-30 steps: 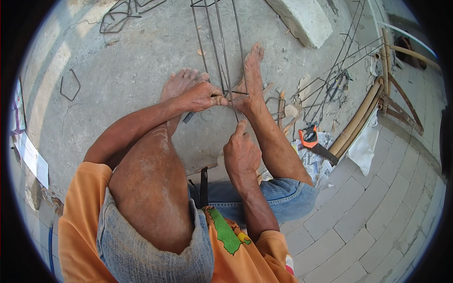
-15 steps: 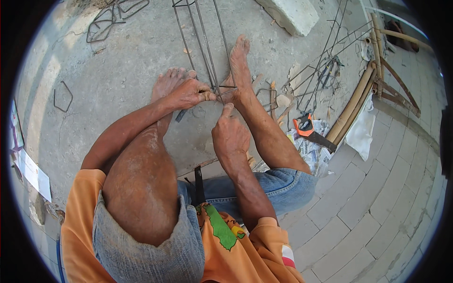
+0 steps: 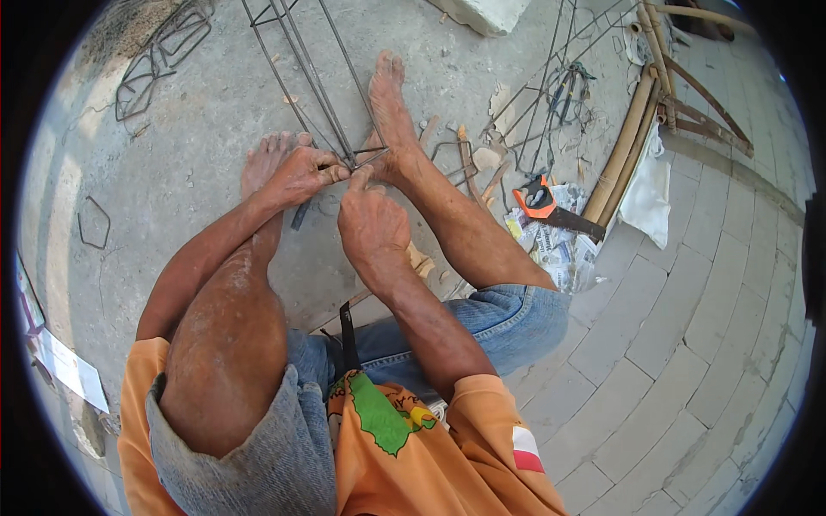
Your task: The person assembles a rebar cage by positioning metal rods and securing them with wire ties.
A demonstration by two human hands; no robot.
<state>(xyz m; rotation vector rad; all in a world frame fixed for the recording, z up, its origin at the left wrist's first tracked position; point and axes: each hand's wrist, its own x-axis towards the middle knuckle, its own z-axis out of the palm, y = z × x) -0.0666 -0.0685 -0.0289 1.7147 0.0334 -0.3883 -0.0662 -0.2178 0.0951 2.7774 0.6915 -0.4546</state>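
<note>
My left hand (image 3: 301, 179) pinches the near end of the steel rebar cage (image 3: 321, 93), beside my right ankle (image 3: 403, 163). My right hand (image 3: 374, 225) curls up to that end; I cannot tell whether it grips. Rightward, a handsaw (image 3: 570, 221) lies on newspaper (image 3: 559, 258).

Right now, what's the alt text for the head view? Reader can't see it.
A person's bare left hand and bare right hand come close together at the near end of a long, dark metal-rod frame, above a grey concrete floor. To the right, an orange-and-black-handled handsaw lies on crumpled printed paper.
</note>
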